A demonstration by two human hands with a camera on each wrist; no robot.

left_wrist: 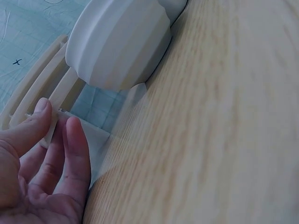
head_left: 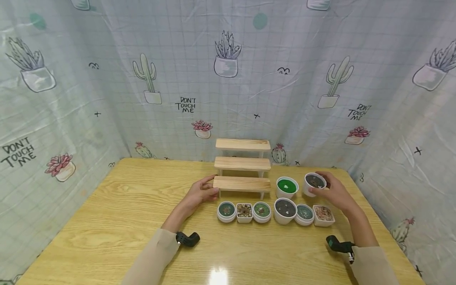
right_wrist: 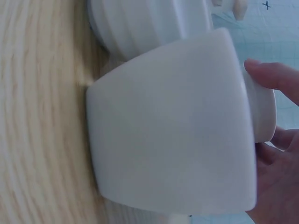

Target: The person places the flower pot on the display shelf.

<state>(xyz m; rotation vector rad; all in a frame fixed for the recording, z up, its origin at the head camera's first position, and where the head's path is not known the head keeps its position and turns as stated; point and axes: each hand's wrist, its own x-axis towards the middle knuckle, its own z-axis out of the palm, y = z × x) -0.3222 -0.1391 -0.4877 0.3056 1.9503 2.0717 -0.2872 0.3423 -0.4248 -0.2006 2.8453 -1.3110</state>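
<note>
My left hand [head_left: 197, 195] pinches the left end of the lowest board of a three-step wooden display stand [head_left: 242, 183]. In the left wrist view, its thumb and fingers [left_wrist: 77, 144] lie on either side of the board's end. At the right, my right hand [head_left: 336, 193] grips a round white pot [head_left: 309, 189] with dark filling, thumb at the near side and fingers at the far side. That pot's rim [right_wrist: 266, 112] shows behind a square white pot [right_wrist: 173, 126] in the right wrist view. Left of it stands a white pot with bright green filling [head_left: 286, 187].
In front of the stand runs a row of small white pots: a round one [head_left: 226, 212], a square one with pebbles [head_left: 244, 213], and several more, including a taller dark-filled pot [head_left: 285, 210]. A printed curtain [head_left: 228, 103] hangs behind the wooden table [head_left: 142, 206].
</note>
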